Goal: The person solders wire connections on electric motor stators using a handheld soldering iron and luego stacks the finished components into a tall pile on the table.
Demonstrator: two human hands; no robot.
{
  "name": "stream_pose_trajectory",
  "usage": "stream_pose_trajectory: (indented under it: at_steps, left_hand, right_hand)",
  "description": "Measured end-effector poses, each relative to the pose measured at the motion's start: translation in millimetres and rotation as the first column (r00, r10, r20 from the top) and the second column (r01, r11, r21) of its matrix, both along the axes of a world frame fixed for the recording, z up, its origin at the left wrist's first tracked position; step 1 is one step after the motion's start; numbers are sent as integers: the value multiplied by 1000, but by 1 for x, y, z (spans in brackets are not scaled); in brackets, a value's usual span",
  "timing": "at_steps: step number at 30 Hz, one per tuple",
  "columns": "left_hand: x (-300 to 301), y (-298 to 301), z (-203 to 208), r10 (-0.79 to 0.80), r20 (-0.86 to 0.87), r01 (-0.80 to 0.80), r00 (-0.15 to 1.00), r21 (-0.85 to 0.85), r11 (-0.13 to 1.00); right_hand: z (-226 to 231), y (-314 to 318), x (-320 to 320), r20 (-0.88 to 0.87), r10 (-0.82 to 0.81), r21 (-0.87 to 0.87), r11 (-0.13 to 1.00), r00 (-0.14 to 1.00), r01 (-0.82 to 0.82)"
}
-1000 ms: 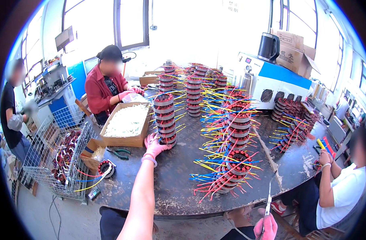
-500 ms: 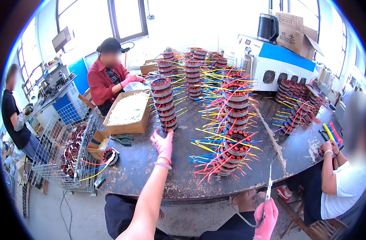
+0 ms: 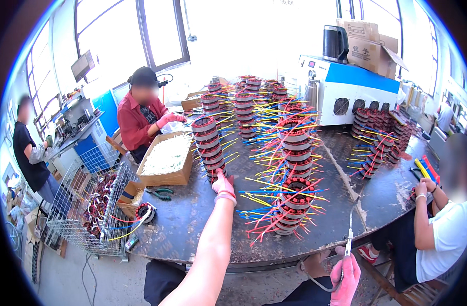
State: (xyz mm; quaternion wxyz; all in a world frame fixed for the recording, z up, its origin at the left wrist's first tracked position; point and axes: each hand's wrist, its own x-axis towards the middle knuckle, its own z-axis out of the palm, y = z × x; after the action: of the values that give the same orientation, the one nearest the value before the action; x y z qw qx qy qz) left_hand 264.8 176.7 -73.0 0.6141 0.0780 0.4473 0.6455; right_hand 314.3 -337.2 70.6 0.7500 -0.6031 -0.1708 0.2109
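Note:
My left hand point(image 3: 223, 185), in a pink glove, is closed around the bottom rings of a tall stack of motor stators point(image 3: 207, 142), its fingers partly hidden. The stack stands upright, with coloured wires sticking out mostly to its right. Low at the table's front edge, my right hand point(image 3: 348, 275), also gloved in pink, holds a long thin metal tool point(image 3: 351, 230) pointing up and away from me. A grey curved piece or cable runs beside that hand; its exact kind is unclear. Nearer the middle stands another stator stack point(image 3: 295, 204) with red, blue and yellow wires.
More stator stacks point(image 3: 245, 115) fill the back. A carton of white pieces point(image 3: 167, 177), green-handled pliers point(image 3: 160, 194), a loose stator point(image 3: 145, 212) and a wire basket point(image 3: 70, 224) lie left. A machine point(image 3: 325, 97) stands behind. Co-workers sit left and right of the table point(image 3: 177, 232).
My left hand has moved from beside the stator stack onto its lower rings, and its fingers have closed. My right hand still holds the tool. The whole view has shifted slightly.

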Motion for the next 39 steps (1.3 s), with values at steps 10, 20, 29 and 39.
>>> stream_pose_trajectory:
  at_steps: [10, 20, 29, 39]
  left_hand:
    - [11, 5, 5, -8, 8, 8, 1000, -31, 999]
    - [2, 60, -2, -135, -135, 135, 982, -8, 991]
    - [-15, 116, -8, -356, -150, 372, 923, 102, 923]
    - [-12, 176, -3, -438, -174, 459, 882, 113, 881]
  right_hand:
    - [3, 11, 7, -12, -34, -48, 998, 999, 33]
    - [4, 17, 19, 17, -68, -61, 996, 998, 69]
    - [-7, 30, 36, 37, -133, -73, 988, 990, 136]
    - [-1, 55, 37, 75, -167, -151, 973, 983, 177]
